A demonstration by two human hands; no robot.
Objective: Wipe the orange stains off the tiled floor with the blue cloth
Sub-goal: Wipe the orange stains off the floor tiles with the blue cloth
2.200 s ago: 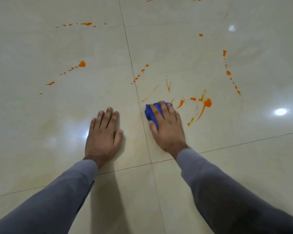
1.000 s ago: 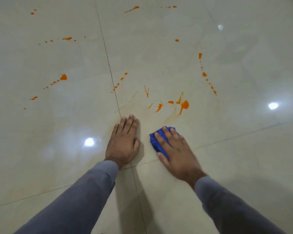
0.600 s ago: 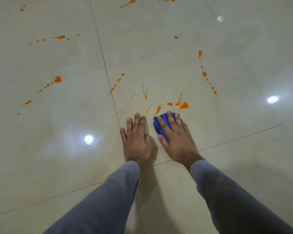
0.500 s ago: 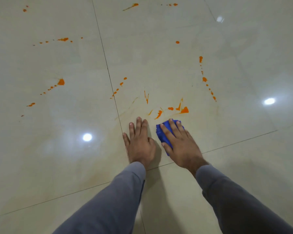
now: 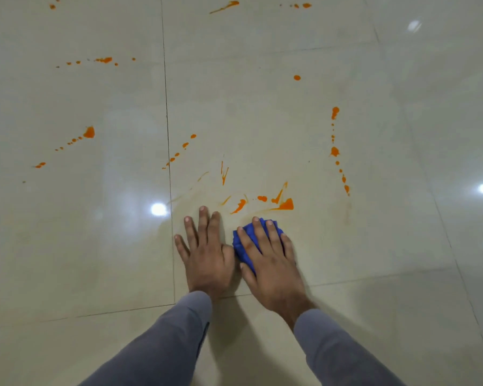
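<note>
The glossy cream tiled floor [image 5: 262,93] fills the whole view, crossed by thin dark grout lines and dotted with bright reflections of ceiling lights. Two grey sleeves [image 5: 162,344] reach in from the bottom edge. The left hand [image 5: 207,254] lies flat on the tile, palm down, its fingers [image 5: 202,224] spread open and holding nothing, just right of a vertical grout line. Just beside it, the right hand [image 5: 271,263] presses down on the blue cloth [image 5: 243,246], fingers extended over the bunched fabric, which shows at the fingertips and along the thumb side. Orange stains [image 5: 286,204] lie just beyond the cloth as streaks and blobs amid a faint smeared film. More orange spatter trails run up the right, across the left tile, and along the top edge.
</note>
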